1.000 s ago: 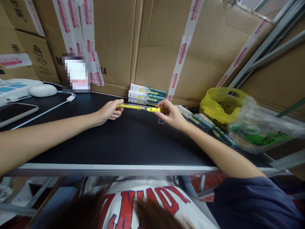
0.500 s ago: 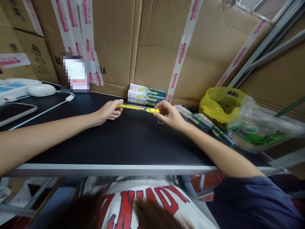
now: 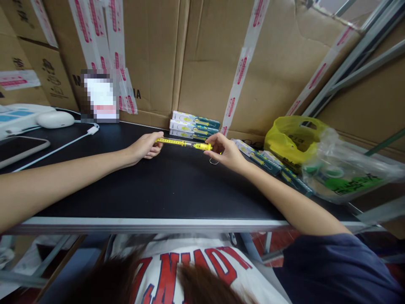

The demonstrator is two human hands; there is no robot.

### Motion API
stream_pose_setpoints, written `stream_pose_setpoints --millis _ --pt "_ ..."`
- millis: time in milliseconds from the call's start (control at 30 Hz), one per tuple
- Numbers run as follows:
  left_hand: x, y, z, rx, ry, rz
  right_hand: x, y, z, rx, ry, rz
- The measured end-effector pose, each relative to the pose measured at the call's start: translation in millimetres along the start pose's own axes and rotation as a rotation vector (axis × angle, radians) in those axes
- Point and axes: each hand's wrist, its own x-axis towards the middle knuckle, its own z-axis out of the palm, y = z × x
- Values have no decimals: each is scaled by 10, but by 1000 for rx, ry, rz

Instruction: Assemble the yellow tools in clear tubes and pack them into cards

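A yellow pen-like tool (image 3: 172, 142) with dark markings and a clear middle part is held level above the black tabletop (image 3: 167, 190). My left hand (image 3: 148, 147) is closed on its left end. The fingertips of my right hand (image 3: 225, 151) pinch its right end, where a thin metal loop (image 3: 214, 161) hangs below. Just behind the tool, several slim printed boxes (image 3: 194, 125) lie stacked against the cardboard. More such boxes (image 3: 265, 161) lie beyond my right wrist.
Yellow bag (image 3: 286, 141) and clear plastic bag (image 3: 354, 169) sit at the right. At the left are a phone (image 3: 23, 150), a white cable (image 3: 57, 147), a white case (image 3: 55, 120) and a power strip (image 3: 23, 116). A blurred-out screen (image 3: 103, 99) leans on the cardboard wall (image 3: 209, 63).
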Motion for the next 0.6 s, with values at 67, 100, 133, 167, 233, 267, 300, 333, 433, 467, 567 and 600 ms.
stream_pose_setpoints --millis 67,100,133,167,233,267,300,333,433,467,567,600 --pt "1 1 -5 3 11 12 7 11 -29 -7 -9 -4" --pt "1 1 -7 4 19 19 12 20 -55 -15 -25 -5" --pt "3 1 -10 6 28 25 18 32 -90 -28 -41 -5" --pt "4 1 -12 7 39 30 26 49 -134 -48 -48 -3" --pt "7 3 -17 7 64 35 44 104 -244 -131 -16 20" --pt "7 4 -18 6 74 34 52 143 -305 -200 19 42" --pt "8 6 -18 5 82 33 59 188 -366 -289 41 73" --pt "7 8 -18 3 87 31 63 238 -424 -387 29 109" --pt "4 13 -13 -1 92 23 56 385 -536 -620 -174 197" --pt "3 14 -11 -2 94 22 49 426 -545 -651 -256 212" --pt "-1 14 -5 0 97 23 26 512 -492 -666 -424 219" --pt "-2 13 -5 1 97 23 20 531 -456 -665 -448 211"
